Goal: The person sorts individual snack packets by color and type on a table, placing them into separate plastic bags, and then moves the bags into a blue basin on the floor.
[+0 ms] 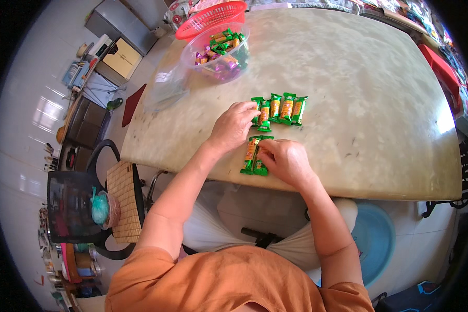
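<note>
A row of several green-wrapped snack bars [286, 108] with yellow-orange labels lies side by side near the table's front. My left hand [236, 125] is at the left end of this row, its fingertips over the leftmost bar [256, 100]. Its thumb grip there is hidden. Closer to the table edge, two more green-wrapped bars [250, 154] lie next to each other. My right hand [288, 160] has its thumb and index finger on the right one [261, 169], covering its middle.
A clear plastic bowl [187, 58] of green and purple wrapped sweets stands at the back left, a red basket [212, 19] behind it. A transparent plastic bag [165, 93] lies left of the bowl. An office chair [124, 202] and a blue basin [376, 241] flank me below the tabletop [355, 78].
</note>
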Demonstrator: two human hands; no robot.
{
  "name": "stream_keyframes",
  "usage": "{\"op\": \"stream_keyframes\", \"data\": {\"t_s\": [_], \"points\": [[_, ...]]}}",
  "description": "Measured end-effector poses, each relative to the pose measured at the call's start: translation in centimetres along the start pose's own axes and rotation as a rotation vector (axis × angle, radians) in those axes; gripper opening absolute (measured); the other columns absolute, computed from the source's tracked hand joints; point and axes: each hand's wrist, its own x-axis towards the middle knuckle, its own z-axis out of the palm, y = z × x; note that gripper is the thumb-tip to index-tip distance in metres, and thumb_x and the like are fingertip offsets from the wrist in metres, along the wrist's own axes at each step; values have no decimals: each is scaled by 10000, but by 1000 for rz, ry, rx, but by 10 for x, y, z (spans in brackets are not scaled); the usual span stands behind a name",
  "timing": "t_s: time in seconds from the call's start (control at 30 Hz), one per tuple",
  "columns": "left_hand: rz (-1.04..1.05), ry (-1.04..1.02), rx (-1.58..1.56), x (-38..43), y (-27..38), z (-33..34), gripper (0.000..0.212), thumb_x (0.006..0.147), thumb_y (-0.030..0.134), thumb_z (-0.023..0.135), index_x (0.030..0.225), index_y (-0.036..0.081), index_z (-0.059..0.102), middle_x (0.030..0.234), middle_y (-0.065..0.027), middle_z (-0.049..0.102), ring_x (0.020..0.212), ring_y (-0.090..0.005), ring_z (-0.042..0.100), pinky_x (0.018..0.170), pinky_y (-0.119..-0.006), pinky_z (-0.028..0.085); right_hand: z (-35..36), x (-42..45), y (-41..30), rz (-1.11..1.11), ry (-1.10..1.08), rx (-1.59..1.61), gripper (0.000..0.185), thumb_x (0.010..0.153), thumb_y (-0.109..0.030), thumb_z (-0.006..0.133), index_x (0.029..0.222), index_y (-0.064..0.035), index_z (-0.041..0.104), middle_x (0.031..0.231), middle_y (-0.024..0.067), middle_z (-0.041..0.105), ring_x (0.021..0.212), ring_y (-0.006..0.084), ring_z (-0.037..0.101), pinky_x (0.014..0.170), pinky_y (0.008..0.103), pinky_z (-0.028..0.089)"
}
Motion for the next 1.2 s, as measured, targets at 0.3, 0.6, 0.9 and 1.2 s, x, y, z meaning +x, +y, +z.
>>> {"op": "stream_keyframes", "data": {"t_s": [0.3, 0.6, 0.9, 1.2], "points": [[-62, -239, 277, 2, -22, -9, 151, 798, 63, 651, 947, 87, 658, 997, -65, 624, 1033, -258, 594, 817, -420, 500, -2, -1, -1, 3, 5, 10, 171, 835, -212, 678, 952, -87, 673, 732, 134, 649, 684, 346, 636, 615, 443, 497], [-540, -440, -23, -20, -6, -41, 243, 719, 162, 749, 785, 49, 544, 814, -115, 586, 779, -282, 585, 685, -405, 475, -1, -1, -3, -2, 45, 66, 163, 859, -247, 637, 852, -85, 626, 724, 146, 648, 679, 377, 632, 611, 486, 495], [-534, -231, -462, -65, 2, -24, 138, 761, 6, 663, 781, 33, 529, 861, -70, 538, 726, -155, 529, 668, -290, 455, -1, 0, -3, -30, 56, 59, 167, 855, -244, 633, 851, -77, 618, 720, 149, 644, 696, 375, 631, 620, 484, 493], [-421, -35, -251, -78, 43, -16, 128, 809, 35, 688, 890, 31, 588, 1002, -123, 562, 887, -307, 630, 773, -405, 517, 0, 0, -3, -44, 76, 39, 171, 852, -253, 643, 854, -82, 630, 728, 142, 648, 700, 364, 637, 621, 476, 496]]}}
